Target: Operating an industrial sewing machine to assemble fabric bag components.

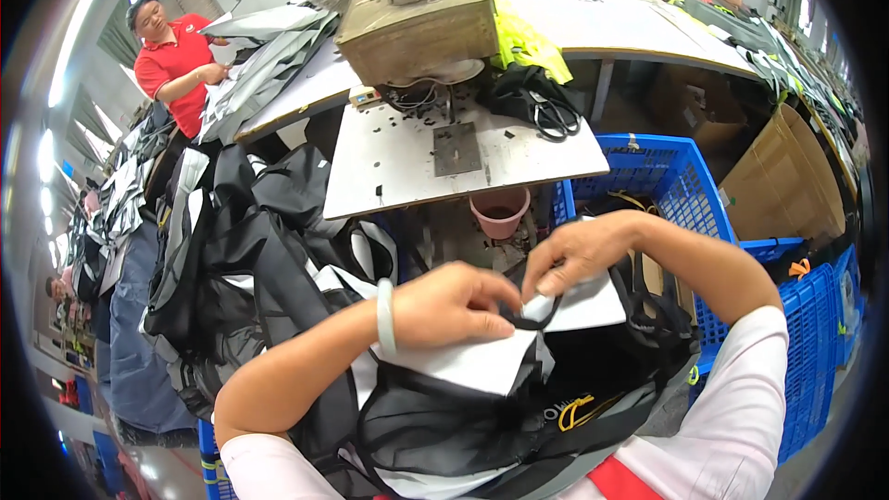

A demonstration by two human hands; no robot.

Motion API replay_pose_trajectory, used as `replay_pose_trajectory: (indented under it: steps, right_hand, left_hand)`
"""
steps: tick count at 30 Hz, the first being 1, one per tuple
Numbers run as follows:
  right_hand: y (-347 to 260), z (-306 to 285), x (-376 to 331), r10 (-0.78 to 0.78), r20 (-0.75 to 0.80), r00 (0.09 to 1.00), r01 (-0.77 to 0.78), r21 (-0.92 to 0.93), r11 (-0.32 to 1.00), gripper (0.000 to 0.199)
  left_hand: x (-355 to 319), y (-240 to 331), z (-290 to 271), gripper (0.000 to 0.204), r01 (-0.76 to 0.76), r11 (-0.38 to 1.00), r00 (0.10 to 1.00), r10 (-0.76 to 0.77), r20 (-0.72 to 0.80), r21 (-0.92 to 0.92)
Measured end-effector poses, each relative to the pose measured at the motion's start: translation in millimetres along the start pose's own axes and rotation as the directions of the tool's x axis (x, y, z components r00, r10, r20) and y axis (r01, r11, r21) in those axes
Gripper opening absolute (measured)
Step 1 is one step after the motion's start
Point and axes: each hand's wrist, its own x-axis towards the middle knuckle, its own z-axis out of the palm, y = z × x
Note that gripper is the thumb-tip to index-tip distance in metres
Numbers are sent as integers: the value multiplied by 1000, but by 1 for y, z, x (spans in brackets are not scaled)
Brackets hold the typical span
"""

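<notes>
A bundle of black fabric with white backing lies across my lap. My left hand, with a pale bangle at the wrist, is closed on a narrow black strap at a white panel. My right hand pinches the same strap close by, thumb against fingers, above another white panel. Between the hands the strap bends in a small loop. A yellow cord lies on the black fabric below them. The fingertips partly hide the strap.
Ahead stands a white machine table with a metal plate, black scraps and scissors. Below it is a pink bucket. Blue crates stand at right; piled black fabric is at left. A person in red handles grey cloth.
</notes>
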Motion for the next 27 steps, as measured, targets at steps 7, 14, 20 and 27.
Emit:
replay_pose_trajectory:
  steps: [7,14,20,27]
  right_hand:
    - [-15,4,9,-4,-362,932,12,19,1000,31]
    - [-16,-45,47,-80,-667,740,-1,-120,993,30]
    - [7,-71,65,-48,-609,792,81,27,996,33]
    - [39,-103,99,-43,-808,587,124,38,991,27]
  left_hand:
    - [-27,-31,-14,23,-2,993,921,47,-387,117]
    - [0,-49,-85,26,-37,998,833,-1,-553,-57]
    - [28,-77,-115,27,-66,994,809,102,-579,83]
    - [73,-113,-160,22,-94,994,726,101,-680,47]
